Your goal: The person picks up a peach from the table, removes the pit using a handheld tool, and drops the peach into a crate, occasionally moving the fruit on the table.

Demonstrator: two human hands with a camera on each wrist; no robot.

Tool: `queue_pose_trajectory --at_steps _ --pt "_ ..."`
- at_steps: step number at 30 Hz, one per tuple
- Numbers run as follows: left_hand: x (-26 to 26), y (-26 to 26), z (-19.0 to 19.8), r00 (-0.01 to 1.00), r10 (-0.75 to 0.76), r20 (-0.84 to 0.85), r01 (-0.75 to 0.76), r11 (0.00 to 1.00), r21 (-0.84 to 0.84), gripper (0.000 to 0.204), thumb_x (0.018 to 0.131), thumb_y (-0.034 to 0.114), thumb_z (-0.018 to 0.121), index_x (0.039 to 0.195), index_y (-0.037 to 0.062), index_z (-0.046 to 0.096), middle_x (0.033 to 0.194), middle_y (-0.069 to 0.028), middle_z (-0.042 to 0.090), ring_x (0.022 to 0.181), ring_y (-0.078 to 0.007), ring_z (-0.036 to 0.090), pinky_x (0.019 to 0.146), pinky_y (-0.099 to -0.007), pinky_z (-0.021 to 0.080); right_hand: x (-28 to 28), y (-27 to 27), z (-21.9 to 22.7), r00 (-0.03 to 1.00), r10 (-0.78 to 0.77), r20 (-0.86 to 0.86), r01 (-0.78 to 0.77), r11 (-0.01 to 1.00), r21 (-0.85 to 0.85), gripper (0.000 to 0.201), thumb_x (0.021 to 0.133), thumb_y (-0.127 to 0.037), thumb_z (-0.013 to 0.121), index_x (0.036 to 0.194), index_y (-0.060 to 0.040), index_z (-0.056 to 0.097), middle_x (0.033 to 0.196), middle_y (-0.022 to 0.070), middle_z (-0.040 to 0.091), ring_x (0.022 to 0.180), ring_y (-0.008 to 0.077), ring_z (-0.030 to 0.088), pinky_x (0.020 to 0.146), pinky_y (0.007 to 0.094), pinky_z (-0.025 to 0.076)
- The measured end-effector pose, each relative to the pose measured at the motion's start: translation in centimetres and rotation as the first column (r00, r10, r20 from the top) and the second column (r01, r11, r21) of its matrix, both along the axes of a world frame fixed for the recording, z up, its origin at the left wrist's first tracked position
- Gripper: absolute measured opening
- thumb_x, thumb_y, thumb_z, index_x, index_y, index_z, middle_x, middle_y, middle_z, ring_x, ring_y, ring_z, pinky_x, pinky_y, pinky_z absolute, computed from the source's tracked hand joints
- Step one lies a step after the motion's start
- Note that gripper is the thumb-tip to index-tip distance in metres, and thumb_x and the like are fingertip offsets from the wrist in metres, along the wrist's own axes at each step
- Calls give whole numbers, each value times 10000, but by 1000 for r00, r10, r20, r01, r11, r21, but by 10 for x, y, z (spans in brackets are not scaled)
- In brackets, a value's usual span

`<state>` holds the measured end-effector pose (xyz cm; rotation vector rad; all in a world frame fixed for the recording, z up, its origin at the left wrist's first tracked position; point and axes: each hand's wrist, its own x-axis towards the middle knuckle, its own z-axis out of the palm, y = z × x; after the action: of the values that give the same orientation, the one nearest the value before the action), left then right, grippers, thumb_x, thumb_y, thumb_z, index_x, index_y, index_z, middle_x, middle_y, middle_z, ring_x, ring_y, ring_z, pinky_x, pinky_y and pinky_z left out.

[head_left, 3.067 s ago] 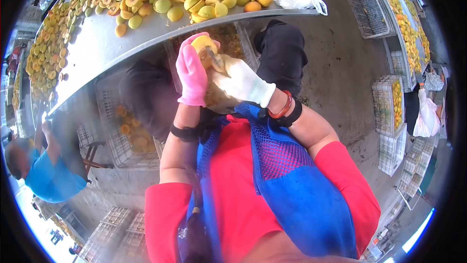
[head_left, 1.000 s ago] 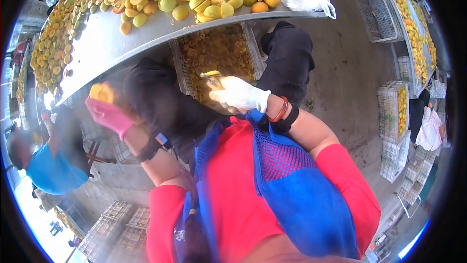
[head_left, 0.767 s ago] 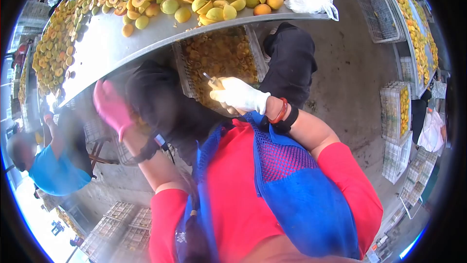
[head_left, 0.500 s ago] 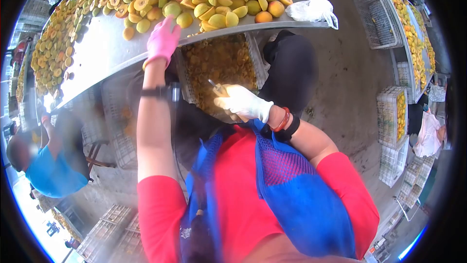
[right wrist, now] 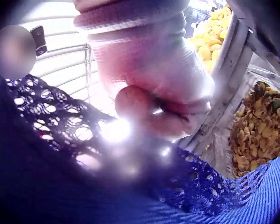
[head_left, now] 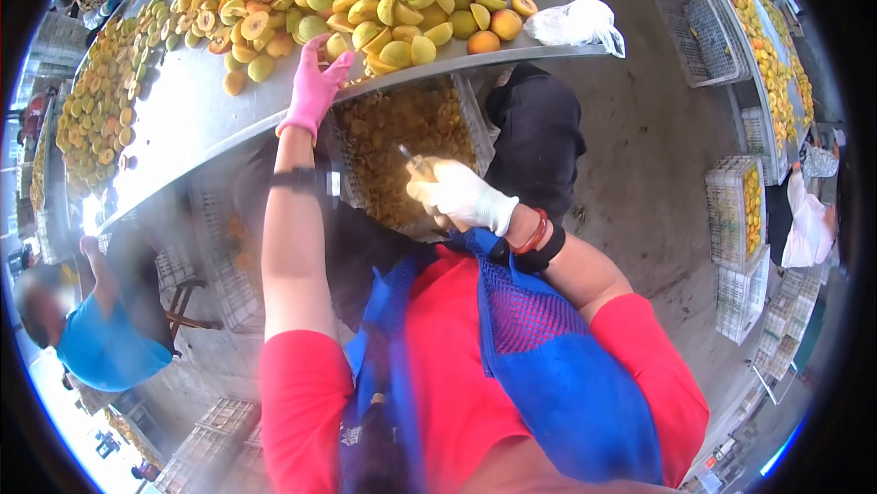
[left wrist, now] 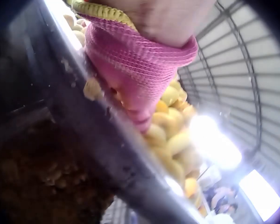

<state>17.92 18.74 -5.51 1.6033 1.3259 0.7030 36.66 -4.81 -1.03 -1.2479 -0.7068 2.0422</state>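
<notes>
In the head view my left hand (head_left: 315,87), in a pink glove, reaches over the metal table's front edge. Its fingers are spread at a greenish peach (head_left: 339,44) on the near side of a heap of halved peaches (head_left: 393,14). The left wrist view shows the pink glove (left wrist: 135,70) against the table rim, fingertips mostly hidden. My right hand (head_left: 461,194), white-gloved, grips a small knife (head_left: 407,154) with its metal tip pointing up and left, above a crate of peach scraps (head_left: 402,115). In the right wrist view its fingers (right wrist: 135,102) are curled; glare hides the knife.
A white plastic bag (head_left: 575,25) lies on the table's right corner. Another crate (head_left: 219,256) stands below the table at left. A person in a blue shirt (head_left: 114,339) is at far left. Crates (head_left: 735,211) and another fruit table (head_left: 763,46) stand at right.
Both hands were together on a cut peach. My left hand swung left with a piece, released it, then moved up to the heap. The right hand stays over the crate, its yellow slice gone.
</notes>
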Motion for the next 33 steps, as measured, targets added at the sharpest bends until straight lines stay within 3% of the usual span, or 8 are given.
queue_pose_trajectory --at_steps 2,9,15,20,23,26,29,33 --pt "-4 -40 28 887 -18 461 73 992 -102 649 912 235 701 1449 60 382 1188 -129 606 1007 -250 660 835 -324 543 2 4 15 999 -11 51 11 1000 1 155 971 -173 633 1066 -120 522 709 -60 479 566 46 479 482 220 415" --pt "9 -125 69 406 61 912 326 922 -208 541 994 333 564 1442 96 376 1327 -153 545 984 -253 651 814 -305 559 -2 11 51 969 -49 244 -5 976 218 287 963 -214 612 1205 -82 532 690 -30 530 516 62 495 468 236 429" --pt "28 -162 82 490 60 869 205 962 -182 508 1025 476 454 1365 98 443 1306 -188 564 971 -255 631 861 -354 525 -7 6 40 861 -252 442 -68 804 591 269 938 -202 650 1141 -37 591 756 49 622 619 122 598 568 299 495" --pt "38 -177 84 540 -33 841 139 989 -51 534 1026 489 453 1358 71 443 1273 -188 572 990 -243 613 876 -366 517 -11 -1 48 872 -307 381 -20 756 654 227 926 -182 651 1009 13 568 773 178 645 685 288 653 642 378 511" --pt "44 -185 83 588 -80 805 88 996 35 552 1023 510 458 1345 62 445 1238 -167 580 978 -213 604 865 -343 516 -19 0 32 857 -429 286 46 617 786 212 940 -176 637 1016 9 569 774 130 654 682 247 648 650 370 517" --pt "52 -193 84 693 -68 718 -18 993 113 547 1028 507 452 1345 61 447 1207 -155 591 948 -191 600 837 -321 517 -21 -2 31 919 -339 202 78 659 748 170 964 -174 608 1028 -19 578 740 59 626 600 171 602 562 322 491" --pt "52 -192 82 679 -75 730 -25 992 124 529 1032 497 451 1319 54 472 1148 -156 612 890 -181 604 773 -309 523 -12 -6 50 968 -124 217 6 880 475 140 961 -152 597 999 -18 584 781 68 600 698 151 599 627 307 489" --pt "50 -192 77 631 -81 772 0 995 104 515 1025 491 474 1289 49 492 1123 -166 625 851 -188 612 746 -312 526 -6 -8 65 998 37 -44 -28 982 189 100 969 -158 591 913 -82 559 685 -11 519 530 82 488 467 252 377"
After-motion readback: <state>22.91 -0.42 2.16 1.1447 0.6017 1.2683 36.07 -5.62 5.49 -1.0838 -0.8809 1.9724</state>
